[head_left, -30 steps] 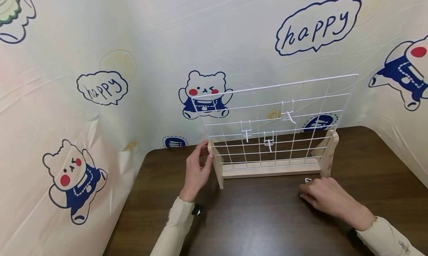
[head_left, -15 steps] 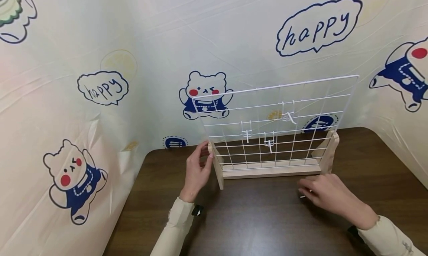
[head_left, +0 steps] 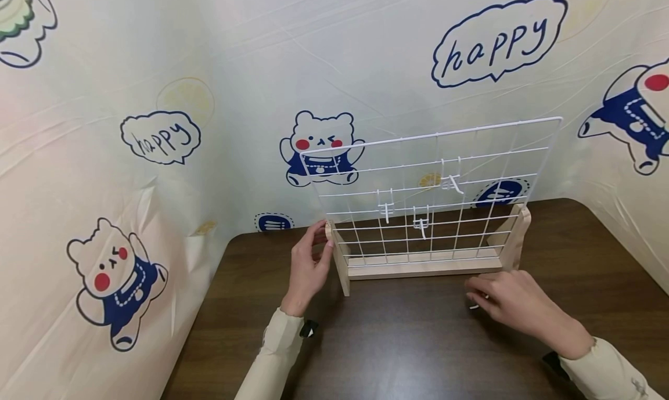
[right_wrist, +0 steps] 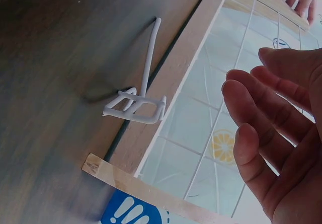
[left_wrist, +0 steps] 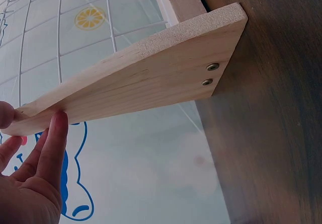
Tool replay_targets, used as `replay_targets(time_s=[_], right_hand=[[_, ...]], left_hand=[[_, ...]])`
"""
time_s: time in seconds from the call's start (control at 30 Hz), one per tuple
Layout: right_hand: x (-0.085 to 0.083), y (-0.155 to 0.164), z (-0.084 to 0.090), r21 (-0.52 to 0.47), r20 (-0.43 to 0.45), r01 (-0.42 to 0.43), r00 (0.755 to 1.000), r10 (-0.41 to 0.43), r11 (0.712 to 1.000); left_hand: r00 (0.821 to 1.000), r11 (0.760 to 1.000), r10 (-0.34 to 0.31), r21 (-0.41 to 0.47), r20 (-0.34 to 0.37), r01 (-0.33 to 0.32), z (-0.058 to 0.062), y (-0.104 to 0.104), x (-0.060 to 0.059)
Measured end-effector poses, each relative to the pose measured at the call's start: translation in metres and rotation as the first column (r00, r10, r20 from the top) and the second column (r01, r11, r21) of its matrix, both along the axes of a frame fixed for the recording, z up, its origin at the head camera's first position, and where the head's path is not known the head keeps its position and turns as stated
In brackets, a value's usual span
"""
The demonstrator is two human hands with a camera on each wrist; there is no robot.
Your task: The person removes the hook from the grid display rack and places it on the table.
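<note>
A white wire grid panel (head_left: pixel 436 136) stands upright in a wooden stand (head_left: pixel 423 270). Three white hooks hang on it: a left hook (head_left: pixel 386 209), a middle hook (head_left: pixel 421 223) and a higher right hook (head_left: pixel 452 182). My left hand (head_left: pixel 308 266) holds the upper end of the stand's left side piece (left_wrist: pixel 151 78), thumb on one side and fingertips on the other. Near the stand's right end, my right hand (head_left: pixel 509 298) hovers with loosely bent fingers. In the right wrist view a loose white hook (right_wrist: pixel 149 58) lies on the table, apart from those fingers.
The stand rests on a dark brown wooden table (head_left: pixel 397 348). Behind and beside it hangs a pale printed curtain (head_left: pixel 251 57) with bears and lettering. The right side piece (head_left: pixel 517 234) stands just beyond my right hand.
My right hand has shifted slightly up, and now hides most of the loose hook in the head view, leaving one tip showing. My left hand keeps its place on the stand.
</note>
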State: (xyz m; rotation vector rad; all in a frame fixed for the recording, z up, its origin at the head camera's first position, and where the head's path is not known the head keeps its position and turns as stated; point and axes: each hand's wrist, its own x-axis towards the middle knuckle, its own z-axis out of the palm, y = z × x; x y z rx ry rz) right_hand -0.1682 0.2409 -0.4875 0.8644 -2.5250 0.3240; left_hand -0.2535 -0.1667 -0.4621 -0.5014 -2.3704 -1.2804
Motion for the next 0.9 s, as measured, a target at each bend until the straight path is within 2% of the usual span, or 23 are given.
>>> replay_targets(time_s=[0.23,0.63,0.9], right_hand=[[0.001,-0.001,0.006,-0.02,0.032,0.006,0.999,-0.005,1.0],[-0.001,-0.004,0.011,-0.041,0.011,-0.002,1.0,0.003,0.999],[-0.004,-0.005,0.015,-0.076,-0.049,-0.029,0.998,0.026,0.997]], left_hand=[[1.0,1.0,0.006,-0.009,0.0,-0.006,0.001,0.0,0.001],[1.0,1.0,0.005,-0.004,0.006,-0.005,0.0,0.0,0.001],[1.0,1.0,0.003,0.004,0.011,-0.003,0.0,0.0,0.001]])
